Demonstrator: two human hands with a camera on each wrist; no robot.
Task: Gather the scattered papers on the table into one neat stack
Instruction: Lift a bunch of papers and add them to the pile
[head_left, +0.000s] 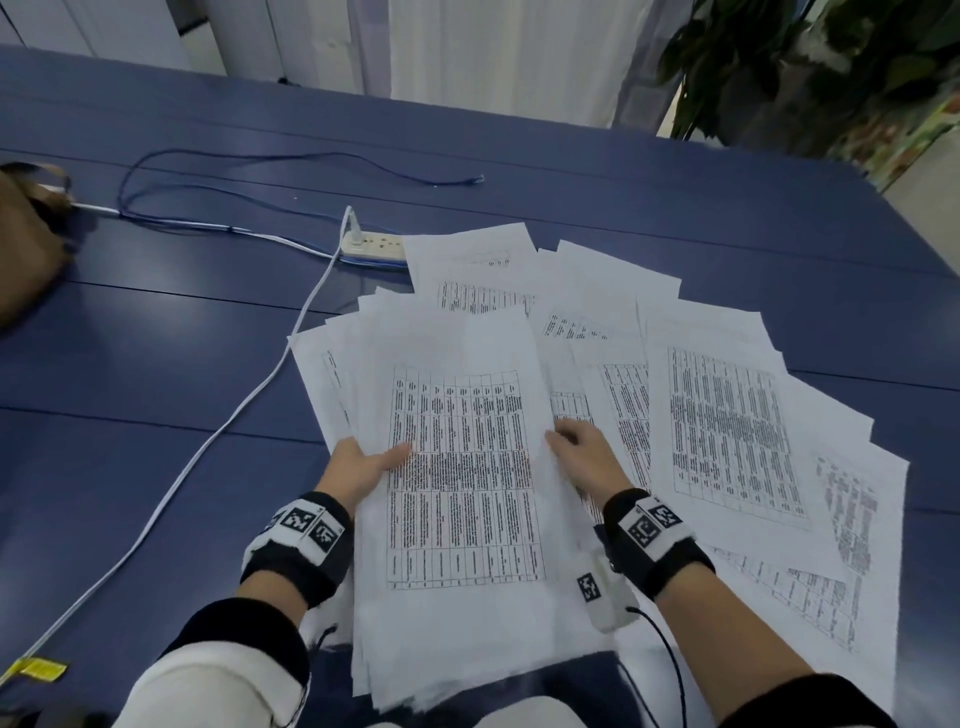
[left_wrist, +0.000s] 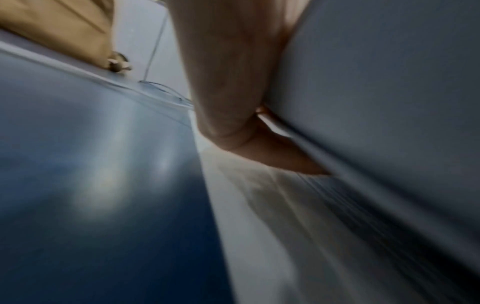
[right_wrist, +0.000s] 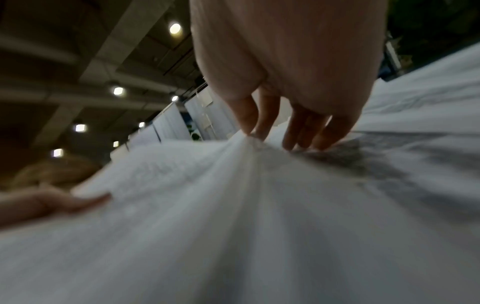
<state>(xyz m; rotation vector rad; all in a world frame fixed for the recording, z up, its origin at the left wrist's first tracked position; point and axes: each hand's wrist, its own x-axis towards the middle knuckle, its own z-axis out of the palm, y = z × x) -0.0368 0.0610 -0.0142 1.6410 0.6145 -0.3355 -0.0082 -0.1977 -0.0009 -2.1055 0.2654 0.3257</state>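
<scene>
Papers: printed sheets with tables lie fanned over the blue tabletop (head_left: 156, 322), most of them toward its right side, overlapping one another.
Gathered bundle (head_left: 462, 493): thick sheaf in front of the person, top sheet face up, near edge overhanging the tabletop.
Left hand (head_left: 363, 467): grips the bundle's left edge, thumb on top, fingers (left_wrist: 275, 152) tucked under the sheets.
Right hand (head_left: 587, 457): at the bundle's right edge; thumb and forefinger pinch the raised sheets, the other fingers (right_wrist: 306, 131) rest with their tips on the paper beside it.
Loose sheets (head_left: 727, 431): spread right of the bundle and behind it, partly under it.
Power strip (head_left: 374, 247): just beyond the papers, white cable (head_left: 208, 441) trailing left and toward the person.
Brown bag (head_left: 26, 249): far left edge.
</scene>
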